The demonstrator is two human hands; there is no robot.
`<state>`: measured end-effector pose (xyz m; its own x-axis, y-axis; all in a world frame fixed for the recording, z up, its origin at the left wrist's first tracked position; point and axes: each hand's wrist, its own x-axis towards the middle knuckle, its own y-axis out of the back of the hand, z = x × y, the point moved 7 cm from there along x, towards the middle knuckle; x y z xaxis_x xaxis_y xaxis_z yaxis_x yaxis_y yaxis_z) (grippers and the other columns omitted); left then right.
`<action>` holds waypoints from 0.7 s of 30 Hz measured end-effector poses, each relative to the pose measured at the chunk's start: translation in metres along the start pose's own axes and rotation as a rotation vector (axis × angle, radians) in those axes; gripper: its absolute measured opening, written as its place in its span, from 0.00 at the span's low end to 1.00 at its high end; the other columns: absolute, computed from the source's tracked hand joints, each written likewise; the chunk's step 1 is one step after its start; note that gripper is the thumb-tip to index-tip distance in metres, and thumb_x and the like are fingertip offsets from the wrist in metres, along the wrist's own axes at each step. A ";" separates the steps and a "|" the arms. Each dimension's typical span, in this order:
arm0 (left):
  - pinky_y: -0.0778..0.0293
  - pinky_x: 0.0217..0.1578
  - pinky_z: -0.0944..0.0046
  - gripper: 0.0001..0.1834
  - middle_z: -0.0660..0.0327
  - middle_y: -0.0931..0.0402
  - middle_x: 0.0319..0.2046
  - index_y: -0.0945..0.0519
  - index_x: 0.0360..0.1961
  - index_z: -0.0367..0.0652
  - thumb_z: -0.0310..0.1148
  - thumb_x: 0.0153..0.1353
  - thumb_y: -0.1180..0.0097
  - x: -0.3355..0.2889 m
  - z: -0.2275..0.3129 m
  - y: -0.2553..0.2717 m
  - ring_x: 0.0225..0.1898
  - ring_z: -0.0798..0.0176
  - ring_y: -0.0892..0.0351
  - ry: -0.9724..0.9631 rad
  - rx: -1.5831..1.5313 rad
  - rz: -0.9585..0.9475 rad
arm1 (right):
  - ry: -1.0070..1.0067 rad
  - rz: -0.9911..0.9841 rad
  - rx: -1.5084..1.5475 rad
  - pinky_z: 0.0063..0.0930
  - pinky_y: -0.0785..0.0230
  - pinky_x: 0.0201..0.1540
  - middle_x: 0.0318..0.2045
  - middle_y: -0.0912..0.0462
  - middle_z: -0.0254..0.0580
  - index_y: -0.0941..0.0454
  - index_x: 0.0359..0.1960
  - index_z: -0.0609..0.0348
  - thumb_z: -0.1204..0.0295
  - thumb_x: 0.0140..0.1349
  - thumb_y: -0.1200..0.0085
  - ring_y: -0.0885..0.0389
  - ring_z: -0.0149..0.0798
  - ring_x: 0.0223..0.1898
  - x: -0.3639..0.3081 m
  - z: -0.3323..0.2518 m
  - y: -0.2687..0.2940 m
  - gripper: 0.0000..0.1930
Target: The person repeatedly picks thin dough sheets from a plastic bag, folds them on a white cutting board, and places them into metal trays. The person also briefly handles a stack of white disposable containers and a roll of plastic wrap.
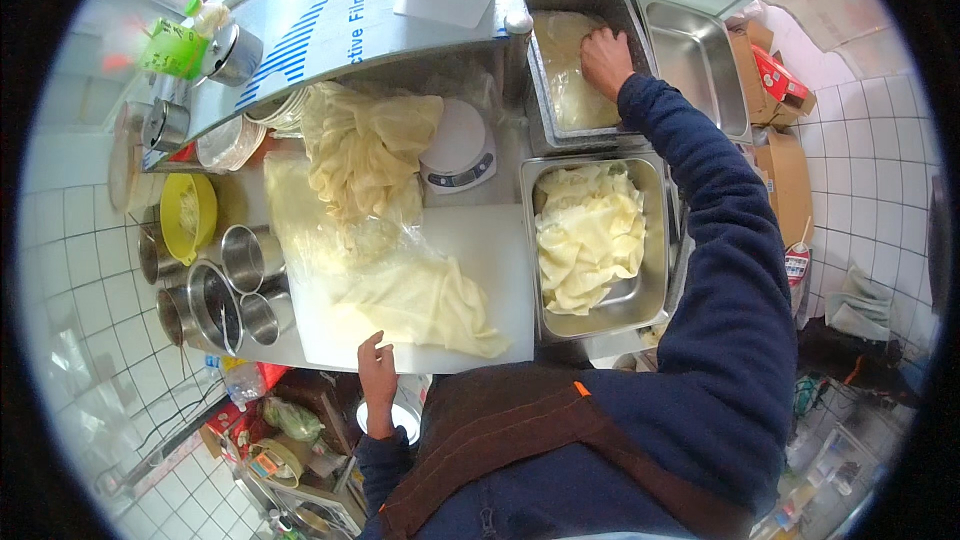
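My right hand reaches into a deep metal pan at the back. Its fingers are bent close together over a smooth pale yellow mass; what lies under the fingertips is hidden. My left hand hovers at the near edge of the white cutting board, empty, fingers apart. Close to it, a thin pale yellow sheet, probably bean curd skin, is spread over the board. A bunched pile of similar sheets lies behind on clear plastic. Folded pieces fill part of the nearer steel tray.
A white kitchen scale stands behind the board. Several metal pots and a yellow colander crowd the left side. Another steel tray sits beyond my right forearm, beside cardboard boxes. A film-covered panel overhangs the back.
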<state>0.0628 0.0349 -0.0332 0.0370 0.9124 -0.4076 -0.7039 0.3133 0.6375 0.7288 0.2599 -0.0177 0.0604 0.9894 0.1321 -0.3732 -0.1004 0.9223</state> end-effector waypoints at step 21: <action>0.25 0.52 0.56 0.18 0.47 0.27 0.54 0.23 0.57 0.37 0.28 0.67 0.50 -0.008 0.001 0.013 0.53 0.49 0.25 -0.211 0.202 0.101 | 0.247 -0.439 0.490 0.50 0.23 0.47 0.42 0.16 0.58 0.19 0.43 0.61 0.73 0.62 0.50 0.16 0.55 0.45 -0.052 -0.023 0.019 0.11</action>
<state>0.0540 0.0321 -0.0205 0.1350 0.9695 -0.2044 -0.5572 0.2448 0.7934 0.6976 0.2093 -0.0157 -0.1236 0.9385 -0.3223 0.1015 0.3351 0.9367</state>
